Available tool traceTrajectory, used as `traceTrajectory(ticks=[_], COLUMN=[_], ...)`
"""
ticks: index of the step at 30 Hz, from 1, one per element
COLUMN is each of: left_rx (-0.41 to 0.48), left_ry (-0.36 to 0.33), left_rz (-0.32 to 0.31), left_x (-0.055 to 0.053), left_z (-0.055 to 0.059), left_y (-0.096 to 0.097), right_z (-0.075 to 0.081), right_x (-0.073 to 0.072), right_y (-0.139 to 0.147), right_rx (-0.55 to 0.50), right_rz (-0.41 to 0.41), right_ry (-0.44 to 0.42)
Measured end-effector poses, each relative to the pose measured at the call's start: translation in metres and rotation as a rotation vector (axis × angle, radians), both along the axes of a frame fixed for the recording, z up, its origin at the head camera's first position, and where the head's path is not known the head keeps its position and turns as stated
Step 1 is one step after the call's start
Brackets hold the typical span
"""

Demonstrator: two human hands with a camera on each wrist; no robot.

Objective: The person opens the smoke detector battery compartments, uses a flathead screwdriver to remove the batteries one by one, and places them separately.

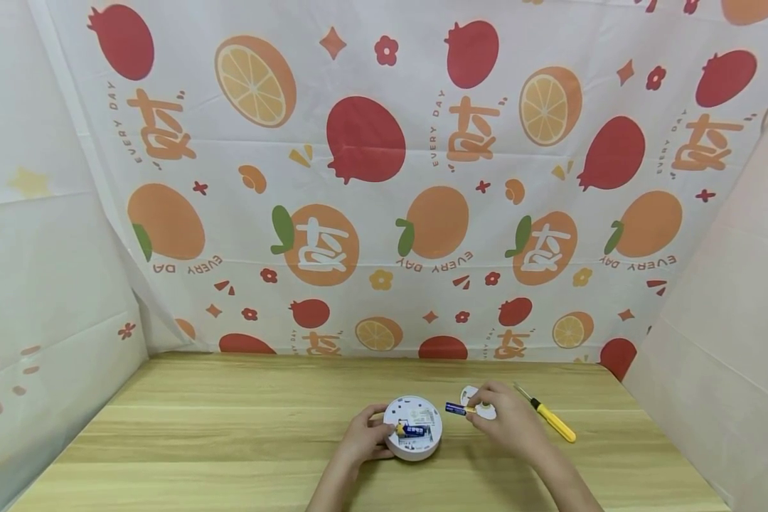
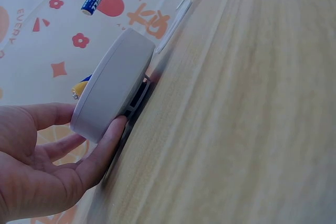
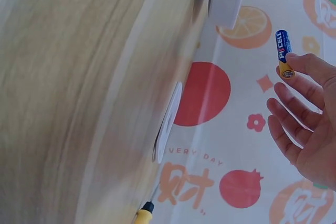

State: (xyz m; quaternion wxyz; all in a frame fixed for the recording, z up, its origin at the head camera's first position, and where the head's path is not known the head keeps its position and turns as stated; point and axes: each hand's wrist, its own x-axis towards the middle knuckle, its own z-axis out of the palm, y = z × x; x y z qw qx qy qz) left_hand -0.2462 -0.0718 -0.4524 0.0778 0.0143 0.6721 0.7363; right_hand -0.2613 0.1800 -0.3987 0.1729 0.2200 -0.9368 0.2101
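My left hand [image 1: 362, 435] grips a round white device [image 1: 411, 409] by its left side, thumb on the top rim and fingers low at its base. A blue and yellow battery [image 1: 413, 430] lies in the device's open compartment. Up to the right, my right hand [image 1: 508, 419] pinches a second blue and yellow battery [image 3: 284, 51] between thumb and forefinger, its blue end toward the device. The other right fingers are spread loosely in the right wrist view.
A white cover plate [image 1: 468, 393] lies on the wooden table [image 1: 249, 427] behind the right hand. Right of it rests a screwdriver [image 1: 553, 419] with a yellow handle. A fruit-print cloth [image 1: 371, 299] hangs along the table's back edge.
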Motion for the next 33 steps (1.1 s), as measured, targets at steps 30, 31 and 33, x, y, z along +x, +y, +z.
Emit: traceTrajectory(ticks=[30,31,33], left_rx=[-0.002,-0.006,-0.006], left_ry=[0.017,0.016,0.014], left_rz=[0.001,0.002,0.001], left_x=[-0.001,-0.002,-0.002], left_z=[-0.005,-0.005,-0.005], left_y=[0.001,0.001,0.0], right_z=[-0.002,-0.001,-0.001], right_x=[0.0,0.0,0.0], right_y=[0.014,0.014,0.015], right_rx=[-0.148,-0.148,-0.148], right_rz=[-0.023,-0.029,-0.041], right_ry=[-0.036,-0.042,-0.045])
